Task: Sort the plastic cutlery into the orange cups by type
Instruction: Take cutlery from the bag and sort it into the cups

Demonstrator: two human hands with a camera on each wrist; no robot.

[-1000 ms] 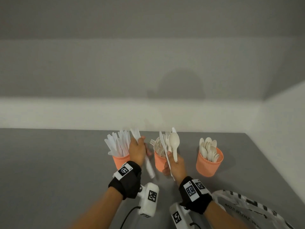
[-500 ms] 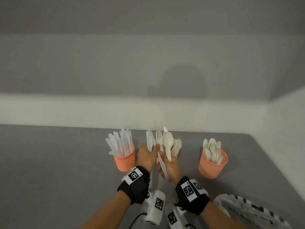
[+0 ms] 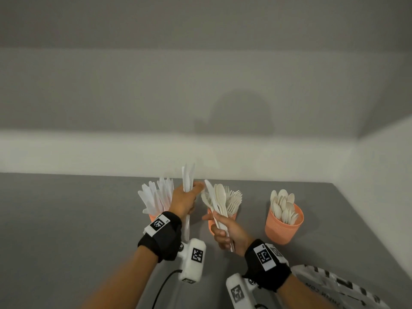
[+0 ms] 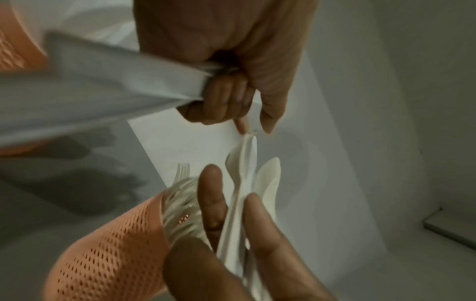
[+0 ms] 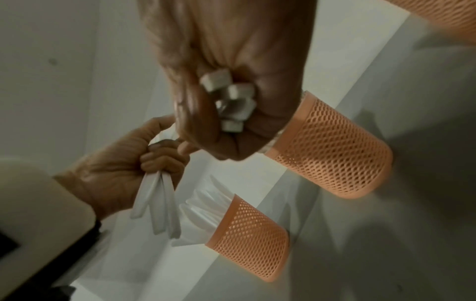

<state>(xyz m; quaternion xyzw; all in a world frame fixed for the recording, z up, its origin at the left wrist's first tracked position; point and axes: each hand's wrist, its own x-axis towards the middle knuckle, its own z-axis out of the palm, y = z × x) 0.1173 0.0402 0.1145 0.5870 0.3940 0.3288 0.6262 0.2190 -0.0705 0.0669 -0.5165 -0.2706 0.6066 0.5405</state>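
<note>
Three orange mesh cups stand in a row on the grey table: the left cup (image 3: 153,217) holds white knives, the middle cup (image 3: 211,226) forks, the right cup (image 3: 284,229) spoons. My left hand (image 3: 194,190) grips a few white knives (image 3: 188,179) upright, between the left and middle cups. In the left wrist view its thumb and forefinger (image 4: 242,125) touch the tip of the mixed bundle (image 4: 244,163). My right hand (image 3: 220,229) grips that bundle (image 3: 219,200) of a knife, a spoon and other pieces by the handles, in front of the middle cup.
A printed plastic bag (image 3: 334,286) lies at the near right. Walls close off the table at the back and on the right. Bare grey tabletop (image 3: 66,219) stretches to the left of the cups.
My left hand came from the knife cup across to the right hand's bundle. It now holds its knives higher, with the fingertips at the bundle's tip. The right hand has dropped slightly.
</note>
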